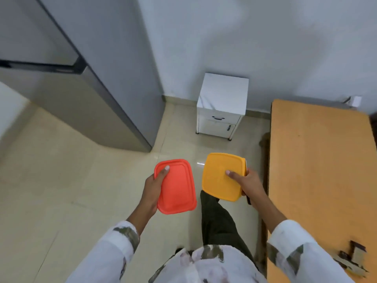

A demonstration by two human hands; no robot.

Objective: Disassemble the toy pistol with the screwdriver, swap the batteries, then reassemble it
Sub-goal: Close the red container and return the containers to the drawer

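I am seeing the left hand (155, 185), its grip holding a red lidded box (180, 193), and the right hand (251, 185), its grip holding a yellow lidded box (219, 180), both left of the tabletop (318, 160).

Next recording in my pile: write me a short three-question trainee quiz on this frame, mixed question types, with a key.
1. Short answer: what stands by the wall between the grey fridge and the wooden table?
2. Multiple choice: the yellow container is (A) lying on the wooden table, (B) held in the right hand, (C) set on top of the grey fridge.
3. True or false: the left hand holds the red container with its thumb on the lid.

Key
1. The white cabinet.
2. B.
3. True.
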